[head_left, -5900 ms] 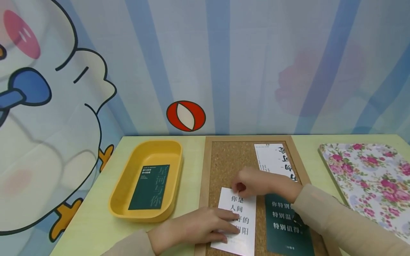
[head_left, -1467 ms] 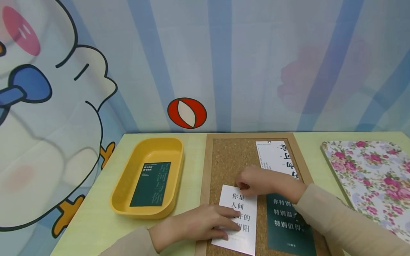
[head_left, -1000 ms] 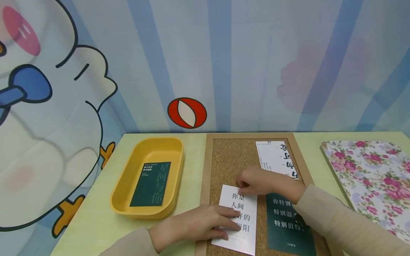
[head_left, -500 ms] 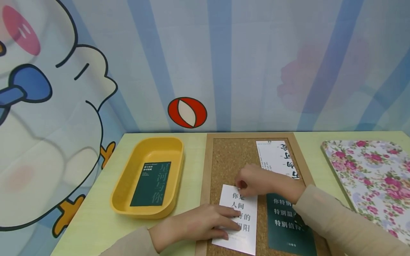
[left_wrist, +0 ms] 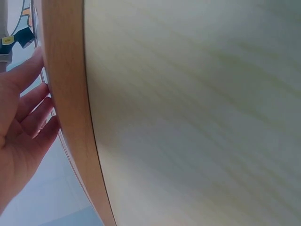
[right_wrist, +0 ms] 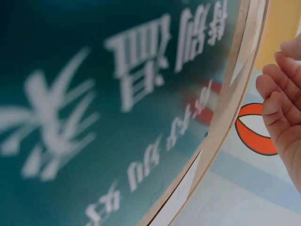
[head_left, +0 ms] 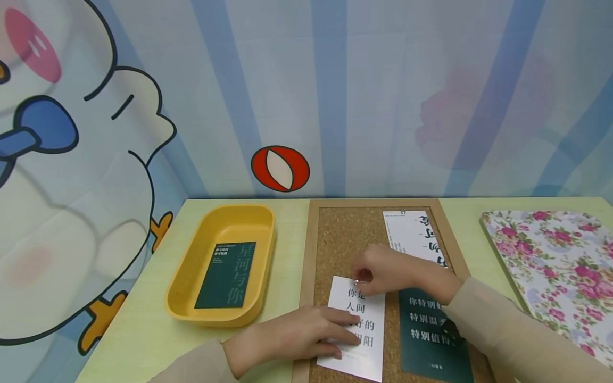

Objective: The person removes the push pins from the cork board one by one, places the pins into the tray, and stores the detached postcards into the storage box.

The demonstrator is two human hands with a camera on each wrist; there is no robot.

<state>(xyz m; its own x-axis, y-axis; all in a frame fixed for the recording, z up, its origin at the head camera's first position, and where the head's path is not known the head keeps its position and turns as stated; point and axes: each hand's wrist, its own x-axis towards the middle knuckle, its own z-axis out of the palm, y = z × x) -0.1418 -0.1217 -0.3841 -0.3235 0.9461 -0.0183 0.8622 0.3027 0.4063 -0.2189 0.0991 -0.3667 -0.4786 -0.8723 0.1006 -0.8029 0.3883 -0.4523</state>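
A white card (head_left: pixel 354 359) printed with dark characters lies on the framed corkboard (head_left: pixel 342 234). My left hand (head_left: pixel 306 332) rests on its lower left part with fingers spread and fairly straight. Beyond it, my right hand (head_left: pixel 388 270) is bent over the card's top edge. Thumb and forefinger pinch a small shiny thumbtack (head_left: pixel 356 282) there. In the right wrist view, the right hand (right_wrist: pixel 284 101) shows curled fingers, with a tiny dark sliver at the fingertips. The left wrist view shows the left hand (left_wrist: pixel 23 115) against the board's wooden frame (left_wrist: pixel 70 89).
A dark green card (head_left: pixel 433 351) and another white card (head_left: pixel 407 234) lie along the board's right side, partly under my right arm. Left of the board, a yellow tray (head_left: pixel 265 266) contains a green card (head_left: pixel 225 276). A floral board (head_left: pixel 555 266) lies at the right.
The right fingers have shifted slightly at the card's top edge, and the shiny thumbtack now shows at their tips. The left hand stays on the card.
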